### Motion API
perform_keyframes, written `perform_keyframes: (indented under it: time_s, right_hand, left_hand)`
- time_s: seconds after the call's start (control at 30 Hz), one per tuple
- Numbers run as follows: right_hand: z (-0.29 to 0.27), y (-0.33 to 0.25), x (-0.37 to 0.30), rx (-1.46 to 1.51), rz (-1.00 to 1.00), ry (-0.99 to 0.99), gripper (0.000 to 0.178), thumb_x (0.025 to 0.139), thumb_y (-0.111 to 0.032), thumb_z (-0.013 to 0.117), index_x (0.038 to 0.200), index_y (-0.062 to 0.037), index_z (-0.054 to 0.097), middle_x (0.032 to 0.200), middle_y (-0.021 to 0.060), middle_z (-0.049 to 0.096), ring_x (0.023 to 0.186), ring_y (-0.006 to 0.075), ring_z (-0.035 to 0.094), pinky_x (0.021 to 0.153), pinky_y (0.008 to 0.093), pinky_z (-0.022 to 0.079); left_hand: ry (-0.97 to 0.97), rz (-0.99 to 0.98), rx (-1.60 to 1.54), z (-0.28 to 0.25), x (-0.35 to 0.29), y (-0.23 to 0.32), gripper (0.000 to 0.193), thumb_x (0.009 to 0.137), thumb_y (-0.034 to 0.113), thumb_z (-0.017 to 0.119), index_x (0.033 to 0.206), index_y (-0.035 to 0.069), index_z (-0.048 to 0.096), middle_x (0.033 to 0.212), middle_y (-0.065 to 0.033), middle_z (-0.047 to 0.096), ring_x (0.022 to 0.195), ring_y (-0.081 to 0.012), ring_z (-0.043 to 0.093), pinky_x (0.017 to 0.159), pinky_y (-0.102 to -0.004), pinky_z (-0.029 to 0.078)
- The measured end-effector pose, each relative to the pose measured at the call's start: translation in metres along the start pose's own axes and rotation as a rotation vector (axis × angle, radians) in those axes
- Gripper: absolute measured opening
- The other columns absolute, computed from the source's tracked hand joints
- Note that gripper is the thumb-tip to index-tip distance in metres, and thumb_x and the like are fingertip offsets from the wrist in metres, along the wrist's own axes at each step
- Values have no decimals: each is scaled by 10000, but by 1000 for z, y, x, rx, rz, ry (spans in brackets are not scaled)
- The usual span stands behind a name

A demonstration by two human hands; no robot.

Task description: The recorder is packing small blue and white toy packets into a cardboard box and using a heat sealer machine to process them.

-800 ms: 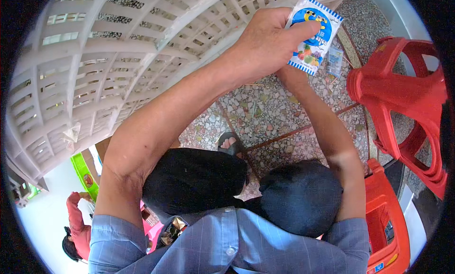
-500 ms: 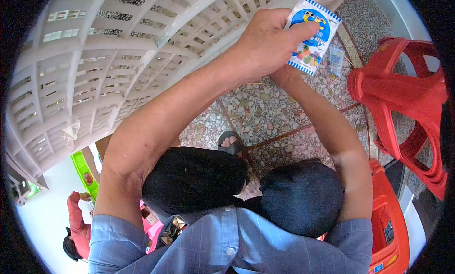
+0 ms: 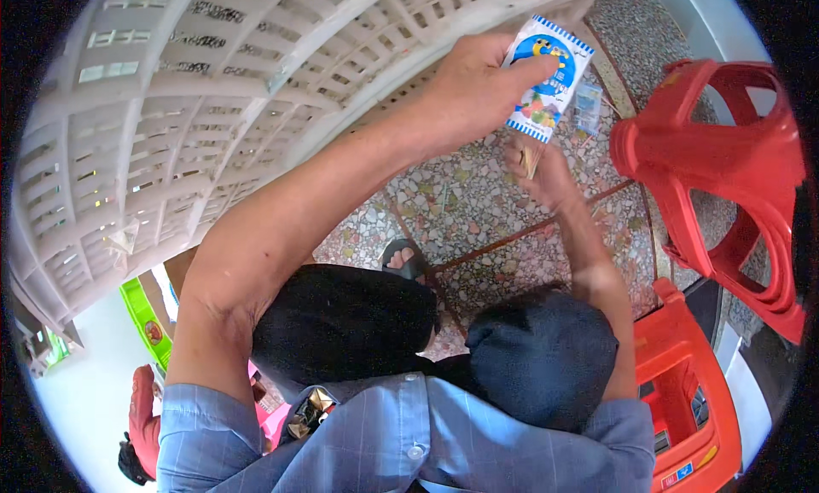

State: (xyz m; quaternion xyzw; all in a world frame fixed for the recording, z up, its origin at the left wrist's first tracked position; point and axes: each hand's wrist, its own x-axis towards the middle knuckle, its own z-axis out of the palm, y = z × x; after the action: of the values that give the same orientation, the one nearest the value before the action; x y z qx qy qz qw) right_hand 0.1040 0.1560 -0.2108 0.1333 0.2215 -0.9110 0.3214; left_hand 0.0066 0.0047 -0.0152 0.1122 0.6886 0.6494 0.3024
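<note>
My left hand is raised at the far side, its thumb pressed on the front of a small white and blue packet. The packet has striped ends, a cartoon face and fruit pictures. Just below it, apart from the packet, my right hand is closed with curled fingers. A thin tan piece shows at those fingers; its kind is too small to tell. Past the packet's right edge a small clear and blue wrapper appears against the speckled floor.
A large white slatted plastic crate fills the upper left. Red plastic stools stand on the right, one lower down. Speckled stone floor lies between. A person in red is at the lower left, near a green tray.
My right hand has come down from behind the packet and now shows below it with the tan piece. My left hand and the packet have shifted slightly left and down.
</note>
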Motion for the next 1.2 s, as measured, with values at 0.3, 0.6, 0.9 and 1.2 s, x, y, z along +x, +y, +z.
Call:
perform_keyframes:
  time_s: [0.3,0.6,0.9,1.2]
  right_hand:
    - [20,-6,-12,-295,-332,406,205,962,-295,526,889,-105,512,709,-6,506,586,99,478,463,231,339]
    - [15,-1,6,-36,-505,502,162,990,-253,525,1004,-91,519,752,-5,530,627,132,500,542,266,398]
    - [103,-53,-41,164,-929,211,185,1014,-254,503,890,-125,456,787,-3,432,771,154,434,757,341,400]
    - [169,-112,-90,-525,-1442,397,216,1021,-230,481,889,-69,424,771,46,467,745,174,494,703,357,450]
  left_hand:
    - [59,-115,-63,11,1,0,247,947,201,618,990,-33,683,851,-65,702,708,-98,646,629,-270,532]
    - [104,-196,-108,8,-2,-11,242,947,200,623,1022,-23,679,891,-75,703,735,-105,656,638,-271,536]
    - [431,-295,-411,33,16,-49,296,982,264,542,994,-21,620,860,-110,663,704,-214,672,578,-351,569]
    - [46,-337,-930,115,59,-18,264,1025,308,446,1068,65,540,948,-102,632,916,-240,644,797,-416,549]
